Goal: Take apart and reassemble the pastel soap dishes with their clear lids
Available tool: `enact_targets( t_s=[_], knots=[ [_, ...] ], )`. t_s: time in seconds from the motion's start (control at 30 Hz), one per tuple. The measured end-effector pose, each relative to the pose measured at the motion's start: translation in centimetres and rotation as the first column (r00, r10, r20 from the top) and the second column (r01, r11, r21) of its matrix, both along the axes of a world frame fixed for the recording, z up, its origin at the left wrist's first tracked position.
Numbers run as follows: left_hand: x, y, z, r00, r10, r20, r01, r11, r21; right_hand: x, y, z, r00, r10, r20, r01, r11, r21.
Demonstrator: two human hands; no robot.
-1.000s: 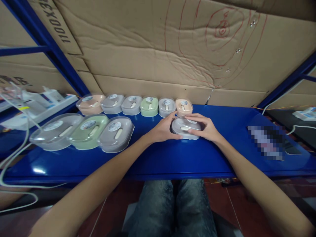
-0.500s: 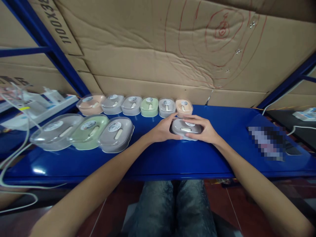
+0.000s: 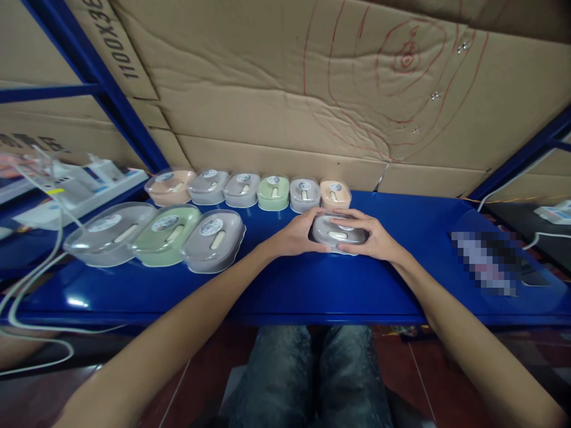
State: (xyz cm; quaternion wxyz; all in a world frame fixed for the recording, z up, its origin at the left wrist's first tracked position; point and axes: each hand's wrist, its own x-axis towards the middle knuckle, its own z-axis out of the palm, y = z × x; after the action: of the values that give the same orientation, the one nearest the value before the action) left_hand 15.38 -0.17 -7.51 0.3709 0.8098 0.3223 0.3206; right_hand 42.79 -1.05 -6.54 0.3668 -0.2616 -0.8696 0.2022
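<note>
A grey plastic box with a clear lid [image 3: 338, 233] sits on the blue table [image 3: 285, 291] between both my hands. My left hand [image 3: 300, 235] wraps its left side, thumb at the front and fingers behind. Around its right side curls my right hand [image 3: 373, 235], with fingers reaching over the lid and covering part of its round sticker. A pale handle piece shows on the lid. Just behind the held box stands an orange box [image 3: 335, 195]. Left of my left hand is another grey lidded box [image 3: 214, 241].
A back row of lidded boxes includes a green box [image 3: 273, 193]. Another green box [image 3: 167, 235] stands in the front left row. White cables [image 3: 27, 303] and power strips lie at far left. A blurred-out item [image 3: 486, 261] lies at right. Cardboard [image 3: 250, 77] walls the back.
The whole view has shifted slightly, so the surroundings sit a little further right. Both hands keep their hold on the grey box, which shows no clear movement on the table.
</note>
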Motion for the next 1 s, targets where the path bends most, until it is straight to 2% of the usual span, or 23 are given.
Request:
enact_targets(
  t_s=[0.23, 0.5, 0.73, 1.0],
  knots=[
    [-0.1, -0.3, 0.5, 0.998, 0.012, -0.067, -0.01, 1.0, 0.024, 0.0, -0.5, 0.8, 0.998, 0.007, 0.055, -0.005, 1.0, -0.024],
    [-0.1, -0.1, 0.5, 0.996, 0.01, -0.087, -0.007, 0.999, 0.037, 0.0, -0.9, 1.6, 0.993, 0.009, 0.116, -0.003, 0.999, -0.048],
    [-0.1, -0.2, 0.8, 0.997, -0.007, -0.075, 0.011, 0.999, 0.047, -0.2, -1.1, 2.1, 0.987, 0.027, 0.156, -0.025, 1.0, -0.02],
    [-0.1, -0.1, 0.9, 0.995, -0.002, -0.101, 0.012, 0.995, 0.103, -0.2, -0.9, 1.6, 0.979, -0.001, 0.205, -0.005, 1.0, 0.027]
  ],
)
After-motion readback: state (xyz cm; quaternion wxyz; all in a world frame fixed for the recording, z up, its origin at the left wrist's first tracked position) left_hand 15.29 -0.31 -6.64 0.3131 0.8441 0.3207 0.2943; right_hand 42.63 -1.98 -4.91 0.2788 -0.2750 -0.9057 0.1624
